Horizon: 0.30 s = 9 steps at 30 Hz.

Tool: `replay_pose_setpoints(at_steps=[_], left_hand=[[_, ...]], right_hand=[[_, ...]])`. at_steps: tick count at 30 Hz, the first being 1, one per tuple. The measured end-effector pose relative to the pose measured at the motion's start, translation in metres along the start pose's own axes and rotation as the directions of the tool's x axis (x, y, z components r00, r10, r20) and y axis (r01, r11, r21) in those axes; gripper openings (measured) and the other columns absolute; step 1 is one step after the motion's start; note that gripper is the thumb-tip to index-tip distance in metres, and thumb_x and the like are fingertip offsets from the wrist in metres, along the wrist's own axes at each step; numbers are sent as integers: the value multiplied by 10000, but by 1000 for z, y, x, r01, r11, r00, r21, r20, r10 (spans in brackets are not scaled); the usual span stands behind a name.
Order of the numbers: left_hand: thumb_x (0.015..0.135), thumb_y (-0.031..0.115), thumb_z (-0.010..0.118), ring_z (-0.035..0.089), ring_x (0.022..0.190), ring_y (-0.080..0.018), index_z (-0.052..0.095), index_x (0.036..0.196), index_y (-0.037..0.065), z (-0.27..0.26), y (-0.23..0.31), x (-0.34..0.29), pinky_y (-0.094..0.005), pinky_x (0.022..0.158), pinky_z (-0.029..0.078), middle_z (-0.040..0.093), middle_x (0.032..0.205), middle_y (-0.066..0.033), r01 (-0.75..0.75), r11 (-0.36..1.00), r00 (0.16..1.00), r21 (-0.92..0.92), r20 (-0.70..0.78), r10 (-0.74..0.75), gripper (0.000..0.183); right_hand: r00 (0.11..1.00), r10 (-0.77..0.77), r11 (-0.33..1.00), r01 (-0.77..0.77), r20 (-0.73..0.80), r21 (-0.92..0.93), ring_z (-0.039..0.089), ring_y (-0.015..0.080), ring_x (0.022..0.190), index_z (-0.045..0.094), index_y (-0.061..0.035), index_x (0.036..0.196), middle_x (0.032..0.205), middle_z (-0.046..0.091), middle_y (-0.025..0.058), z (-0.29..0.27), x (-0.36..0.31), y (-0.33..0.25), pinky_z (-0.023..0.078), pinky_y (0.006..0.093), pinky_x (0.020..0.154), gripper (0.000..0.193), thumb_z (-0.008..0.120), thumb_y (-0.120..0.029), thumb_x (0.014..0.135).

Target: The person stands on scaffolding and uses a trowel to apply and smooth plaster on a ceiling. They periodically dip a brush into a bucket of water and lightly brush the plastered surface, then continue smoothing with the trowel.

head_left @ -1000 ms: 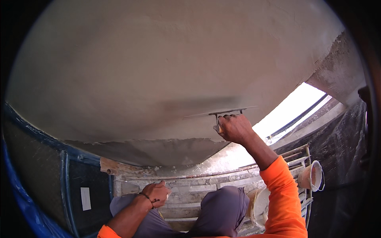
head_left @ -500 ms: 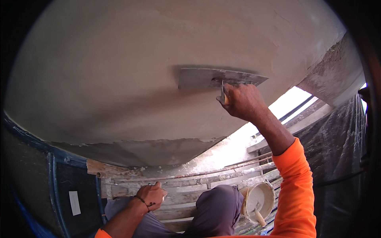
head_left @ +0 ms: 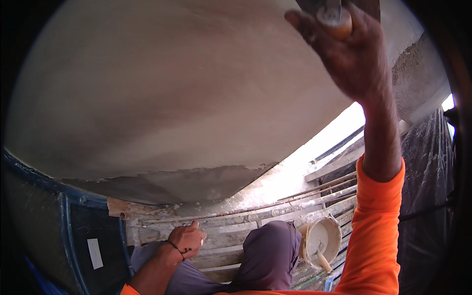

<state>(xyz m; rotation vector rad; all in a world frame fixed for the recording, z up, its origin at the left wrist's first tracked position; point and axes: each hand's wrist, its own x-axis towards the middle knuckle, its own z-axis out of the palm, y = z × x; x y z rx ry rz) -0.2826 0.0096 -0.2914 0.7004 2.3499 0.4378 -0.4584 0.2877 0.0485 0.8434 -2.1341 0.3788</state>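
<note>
High at the upper right, my right hand (head_left: 351,54) is wrapped around the pale round handle of a plastering trowel (head_left: 339,23). The flat metal blade shows only in part at the top edge, and I cannot tell whether it touches the plaster. A broad, smooth grey-brown plastered surface (head_left: 196,88) fills most of the view, with a rough-edged darker strip along its lower side. My left hand (head_left: 189,238), a dark bracelet at its wrist, lies by my left knee. Its fingers are curled, and no tool shows in them.
Right of my knee stands a round bucket (head_left: 336,231) of pale wet mix, with a wooden-handled tool (head_left: 323,262) in it. Weathered planks and poles (head_left: 231,228) run below me. A blue frame (head_left: 66,231) is on the left; dark plastic sheeting (head_left: 427,182) hangs at right.
My right hand has swept the trowel up and to the right, from mid-surface to the top edge, and the blade has turned. My left hand has barely moved.
</note>
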Motion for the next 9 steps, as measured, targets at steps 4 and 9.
replay_pose_setpoints(at_steps=[4,9], left_hand=[[837,137,587,695,881,-420,701,952,121,14,-4,-5,-525,788,553,596,1083,-230,-39,999,998,-30,-49,37,163],[856,183,641,692,988,-401,714,1096,152,18,-25,-6,-497,854,549,588,1264,-246,-70,978,995,-196,-87,53,253]], right_hand=[[967,150,987,-133,207,-92,629,298,554,610,-48,783,663,643,115,47,-99,-3,484,400,503,356,857,-300,831],[912,210,977,-183,353,-109,651,357,1200,696,-80,1053,1214,683,246,117,-168,-33,496,440,1063,372,816,-361,841]])
